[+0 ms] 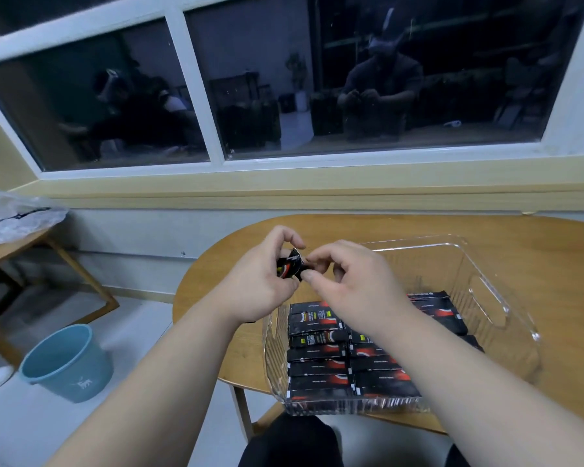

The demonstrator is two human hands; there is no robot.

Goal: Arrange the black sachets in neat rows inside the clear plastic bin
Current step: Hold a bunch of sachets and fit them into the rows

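Above the bin (486, 288), mid-frame, left hand (260, 281) and right hand (348, 284) pinch one sachet (289, 266), seemingly straightening it; next it needs laying flat beside the rows (317, 362).

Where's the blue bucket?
In the head view, the blue bucket stands on the floor at lower left, just left of the round wooden table.
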